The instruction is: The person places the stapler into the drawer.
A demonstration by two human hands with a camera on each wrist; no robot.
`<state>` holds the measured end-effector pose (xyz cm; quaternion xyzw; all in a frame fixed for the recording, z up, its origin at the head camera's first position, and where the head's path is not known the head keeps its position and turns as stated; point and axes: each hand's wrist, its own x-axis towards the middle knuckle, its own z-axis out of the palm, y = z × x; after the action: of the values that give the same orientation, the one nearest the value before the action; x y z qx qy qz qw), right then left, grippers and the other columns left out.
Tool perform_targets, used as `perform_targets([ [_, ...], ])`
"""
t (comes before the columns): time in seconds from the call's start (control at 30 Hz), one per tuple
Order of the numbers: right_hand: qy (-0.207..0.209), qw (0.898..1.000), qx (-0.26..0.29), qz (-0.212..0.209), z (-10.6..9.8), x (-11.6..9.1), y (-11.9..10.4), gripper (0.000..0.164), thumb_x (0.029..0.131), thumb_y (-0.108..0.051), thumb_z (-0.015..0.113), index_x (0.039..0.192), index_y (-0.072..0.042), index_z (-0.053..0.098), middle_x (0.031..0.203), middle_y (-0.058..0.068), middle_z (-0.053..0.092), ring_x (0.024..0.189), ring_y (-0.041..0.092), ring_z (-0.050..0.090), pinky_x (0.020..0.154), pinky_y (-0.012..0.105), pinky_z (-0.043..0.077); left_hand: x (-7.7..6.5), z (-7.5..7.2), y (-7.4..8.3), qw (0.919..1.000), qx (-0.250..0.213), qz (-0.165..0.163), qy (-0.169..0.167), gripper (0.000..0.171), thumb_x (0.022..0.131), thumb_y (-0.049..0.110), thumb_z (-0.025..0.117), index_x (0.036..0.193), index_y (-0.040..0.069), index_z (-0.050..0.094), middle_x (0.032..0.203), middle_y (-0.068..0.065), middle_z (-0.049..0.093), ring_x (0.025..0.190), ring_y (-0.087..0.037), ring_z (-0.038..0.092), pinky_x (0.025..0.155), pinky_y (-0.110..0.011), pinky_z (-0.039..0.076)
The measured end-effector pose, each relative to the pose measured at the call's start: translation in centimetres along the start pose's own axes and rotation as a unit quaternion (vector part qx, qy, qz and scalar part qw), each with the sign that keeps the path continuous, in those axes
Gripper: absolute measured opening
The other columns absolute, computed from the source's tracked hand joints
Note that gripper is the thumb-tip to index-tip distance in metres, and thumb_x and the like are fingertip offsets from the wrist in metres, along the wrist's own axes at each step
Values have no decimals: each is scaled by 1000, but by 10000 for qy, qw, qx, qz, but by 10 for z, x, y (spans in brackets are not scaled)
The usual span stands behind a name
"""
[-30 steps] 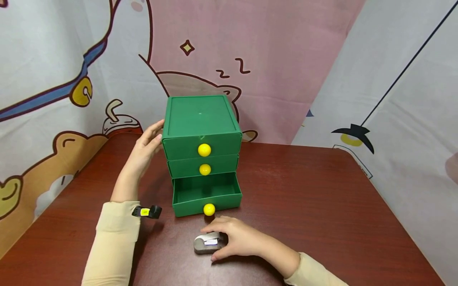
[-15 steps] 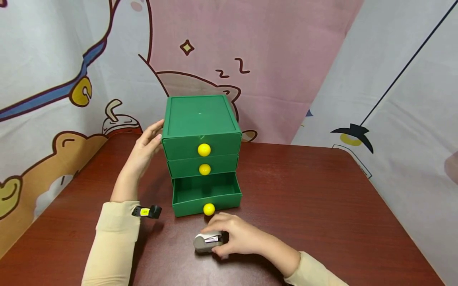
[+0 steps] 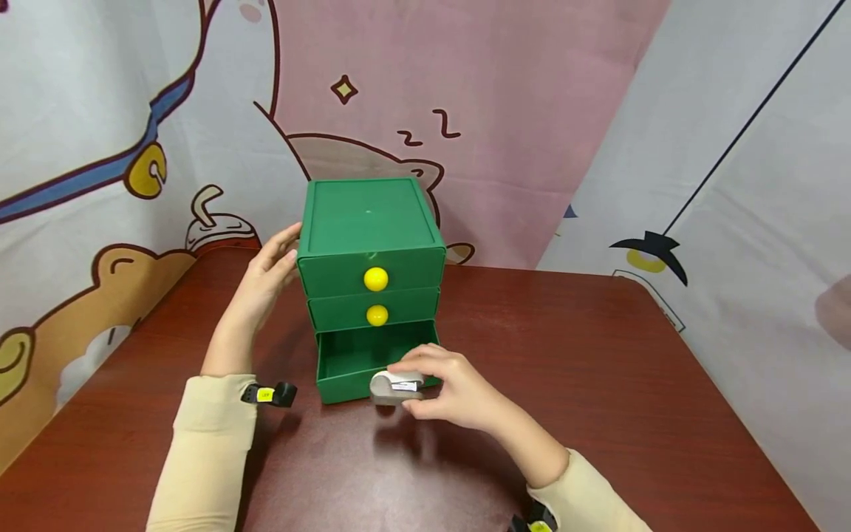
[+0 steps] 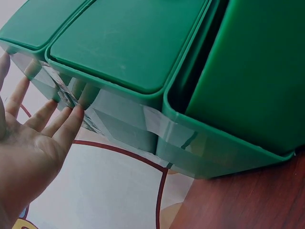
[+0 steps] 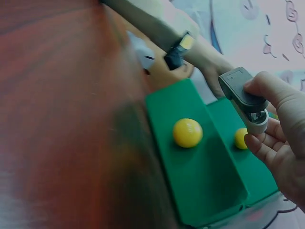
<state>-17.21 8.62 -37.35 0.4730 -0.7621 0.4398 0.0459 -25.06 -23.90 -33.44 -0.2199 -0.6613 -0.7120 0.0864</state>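
A small grey and white stapler is pinched between the thumb and fingers of my right hand. In the head view it hangs off the table, in front of the pulled-out bottom drawer, hiding that drawer's knob. The right wrist view shows the stapler with the drawer's yellow knob beside it. My left hand touches the left side of the green drawer cabinet; in the left wrist view its fingers are spread and nearly straight against the side wall. Inside the bottom drawer no object shows.
Two upper drawers, with yellow knobs, are closed. The cabinet stands on a reddish-brown table. Behind the table hangs a cartoon-printed curtain. A black wrist strap sits on the left sleeve.
My right hand has closed its grip on the stapler, lifted it from the table and carried it forward to the front of the bottom drawer. The left hand stays on the cabinet.
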Motion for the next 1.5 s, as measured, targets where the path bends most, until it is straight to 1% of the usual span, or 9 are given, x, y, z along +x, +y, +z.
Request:
perform_targets([
  [0.13,165,9996,-36,205,-7,9,5,40,76,-7,77,115,-11,70,108,-3,62,93,12,56,66,29,51,-1,-1,1,10000,6,-37,12,51,103,23,46,150,12,32,144,-6,36,129,-18,38,95,-24,41],
  [0.2,219,9993,-91,295,-8,13,9,40,77,-8,78,115,-10,70,108,-3,62,93,12,55,69,28,50,-2,-2,1,10000,17,-48,18,51,103,24,46,150,13,32,144,-6,36,128,-18,39,95,-24,41],
  [0.27,254,9989,-123,376,-8,16,13,39,77,-8,78,116,-9,70,109,-2,62,93,13,55,71,27,50,-2,-2,0,10000,2,-40,25,50,103,24,46,150,13,33,143,-6,37,127,-17,40,95,-25,40],
  [0.53,341,9974,-279,572,-5,26,32,39,79,-9,78,117,-9,69,111,-1,62,86,13,52,70,27,47,-2,-2,0,10000,37,-9,33,50,103,25,46,150,14,34,142,-5,38,124,-17,42,96,-27,40],
  [0.8,78,9937,-237,1092,-2,32,44,38,82,-10,76,119,-7,68,113,1,62,94,14,55,79,28,48,-1,-1,0,10000,44,-49,18,50,103,24,46,150,15,34,143,-5,37,127,-17,39,98,-29,38],
  [0.93,4,9901,-278,1375,-3,34,48,37,81,-12,78,117,-7,69,110,1,64,94,14,56,80,29,49,-1,-1,0,9999,71,-71,24,50,103,25,46,150,15,34,143,-4,37,127,-17,39,99,-30,37],
  [1.13,-13,9811,-408,1889,-3,38,50,36,77,-13,82,111,-9,72,106,1,67,88,15,58,77,27,50,-1,-1,0,10000,48,-70,22,50,103,25,46,150,15,33,143,-5,37,127,-17,40,98,-29,38],
  [1.33,-219,9723,-577,2256,-3,44,49,34,75,-12,83,108,-10,74,101,3,69,82,15,60,68,23,51,0,0,0,10000,38,-73,34,51,103,25,46,150,14,33,144,-5,37,127,-17,40,98,-28,38],
  [1.5,-364,9687,-669,2362,-4,46,46,39,75,-12,83,112,-6,72,107,6,68,87,19,62,73,25,51,-1,0,0,9999,27,-94,25,51,103,25,46,151,15,33,144,-5,36,127,-17,39,98,-28,38],
])
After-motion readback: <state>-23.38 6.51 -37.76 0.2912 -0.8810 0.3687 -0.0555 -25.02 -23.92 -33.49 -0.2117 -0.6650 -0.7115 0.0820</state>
